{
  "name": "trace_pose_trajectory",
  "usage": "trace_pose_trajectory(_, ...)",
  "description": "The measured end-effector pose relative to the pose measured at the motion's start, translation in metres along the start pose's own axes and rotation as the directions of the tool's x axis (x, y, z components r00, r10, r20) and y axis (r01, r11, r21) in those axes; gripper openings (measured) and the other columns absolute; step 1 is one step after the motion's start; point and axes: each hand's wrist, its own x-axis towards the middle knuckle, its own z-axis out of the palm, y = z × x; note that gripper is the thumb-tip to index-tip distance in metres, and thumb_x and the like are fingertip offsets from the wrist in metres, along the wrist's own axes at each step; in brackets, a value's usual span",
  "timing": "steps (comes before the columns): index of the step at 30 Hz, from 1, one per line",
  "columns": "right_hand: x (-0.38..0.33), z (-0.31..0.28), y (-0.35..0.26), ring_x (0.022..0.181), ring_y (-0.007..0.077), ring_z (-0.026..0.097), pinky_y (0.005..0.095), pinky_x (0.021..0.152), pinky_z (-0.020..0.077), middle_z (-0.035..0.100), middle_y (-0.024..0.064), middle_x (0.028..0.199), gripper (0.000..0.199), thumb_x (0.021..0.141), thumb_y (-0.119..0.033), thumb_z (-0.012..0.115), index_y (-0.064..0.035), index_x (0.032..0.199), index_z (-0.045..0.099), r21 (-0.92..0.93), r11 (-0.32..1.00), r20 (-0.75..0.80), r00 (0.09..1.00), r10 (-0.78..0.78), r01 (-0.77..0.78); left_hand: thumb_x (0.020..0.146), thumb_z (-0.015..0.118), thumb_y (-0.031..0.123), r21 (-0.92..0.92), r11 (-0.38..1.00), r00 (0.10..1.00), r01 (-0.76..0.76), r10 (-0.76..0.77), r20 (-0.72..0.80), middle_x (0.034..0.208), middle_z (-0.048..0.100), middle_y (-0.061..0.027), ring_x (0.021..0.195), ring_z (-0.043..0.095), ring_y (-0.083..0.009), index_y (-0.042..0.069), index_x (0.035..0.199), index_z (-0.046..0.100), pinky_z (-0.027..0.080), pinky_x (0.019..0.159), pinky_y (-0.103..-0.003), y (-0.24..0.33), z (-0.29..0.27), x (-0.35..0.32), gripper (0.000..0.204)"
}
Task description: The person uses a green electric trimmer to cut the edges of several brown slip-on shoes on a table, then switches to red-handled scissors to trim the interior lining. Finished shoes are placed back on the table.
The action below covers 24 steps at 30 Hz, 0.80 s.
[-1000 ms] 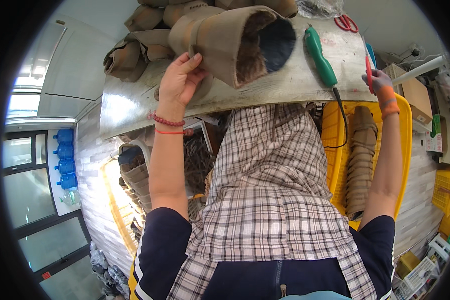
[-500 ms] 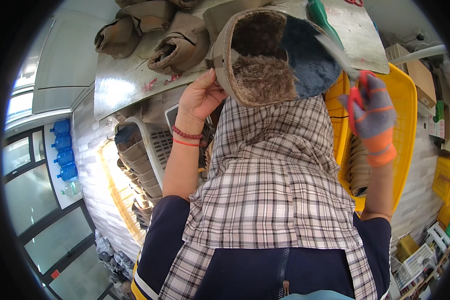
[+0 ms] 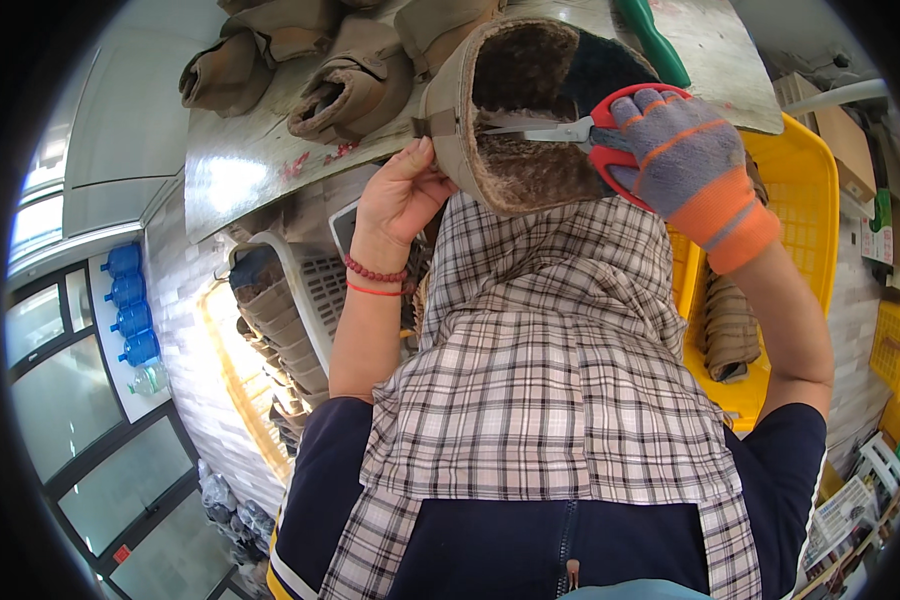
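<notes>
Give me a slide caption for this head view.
Bare left hand steadies a fleece-lined boot; gloved right hand holds red scissors at its opening.

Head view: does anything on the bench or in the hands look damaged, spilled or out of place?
Little stands out. Reddish smears mark the metal table near the piled boots. The left hand holds a fleece-lined boot; the gloved right hand holds red scissors at its opening.

Your hands are packed tight at the counter's near edge: boot between them, scissors across its opening. Far-left counter blocked by more boots; green tool at right. Bare strip along the near-left edge. Yellow crate flanks your right forearm.
</notes>
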Motion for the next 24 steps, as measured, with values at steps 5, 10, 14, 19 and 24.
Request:
trace_pose_trajectory(5,0.001,0.009,0.001,0.079,0.0212,0.063,0.0333,0.067,0.0517,0.061,0.0071,0.087,0.033,0.075,-0.032,0.070,-0.0075,0.097,0.062,-0.040,0.999,0.004,1.000,-0.001,0.001,0.092,0.055,0.014,0.022,1.000,1.000,0.009,-0.009,-0.015,0.121,0.059,-0.0149,0.113,0.055,-0.0261,-0.004,0.119,0.053,0.039,0.102,-0.044,-0.001,0.006,0.001,0.033)
trace_pose_trajectory(10,0.004,0.007,0.001,0.076,0.0213,0.064,0.0331,0.063,0.0521,0.062,0.0064,0.085,0.030,0.073,-0.029,0.071,-0.0082,0.094,0.063,-0.075,0.997,-0.026,1.000,-0.014,0.012,0.092,0.055,0.015,0.048,0.999,0.999,0.009,-0.007,-0.047,0.121,0.058,-0.0152,0.112,0.055,-0.0260,-0.005,0.120,0.052,0.039,0.102,-0.044,-0.002,0.008,0.002,0.034)
trace_pose_trajectory(14,0.003,0.002,0.003,0.074,0.0217,0.064,0.0340,0.063,0.0522,0.063,0.0064,0.085,0.027,0.074,-0.027,0.070,-0.0090,0.093,0.063,-0.149,0.989,0.070,0.997,0.027,-0.016,0.093,0.054,0.015,0.122,0.993,0.992,-0.006,0.021,-0.123,0.111,0.063,-0.0117,0.103,0.058,-0.0225,-0.001,0.109,0.058,0.042,0.096,-0.041,-0.002,0.026,0.006,0.023)
trace_pose_trajectory(19,-0.012,0.000,0.011,0.076,0.0254,0.063,0.0357,0.063,0.0515,0.063,0.0072,0.085,0.043,0.065,-0.036,0.077,-0.0079,0.095,0.062,0.183,0.972,-0.058,0.986,0.158,-0.145,0.092,0.055,0.015,0.052,0.999,0.998,-0.007,0.011,-0.066,0.120,0.059,-0.0154,0.112,0.055,-0.0260,-0.004,0.118,0.054,0.040,0.101,-0.043,-0.002,0.007,0.000,0.032)
trace_pose_trajectory(24,-0.056,0.025,-0.022,0.080,0.0118,0.059,0.0252,0.072,0.0494,0.062,0.0046,0.090,0.050,0.064,-0.026,0.084,-0.0033,0.102,0.060,0.790,0.242,0.349,0.738,0.578,-0.563,0.091,0.057,0.013,0.268,0.957,0.988,-0.114,0.137,-0.068,0.105,0.065,-0.0079,0.095,0.061,-0.0182,0.002,0.110,0.060,0.046,0.089,-0.036,-0.016,0.026,-0.010,0.022)
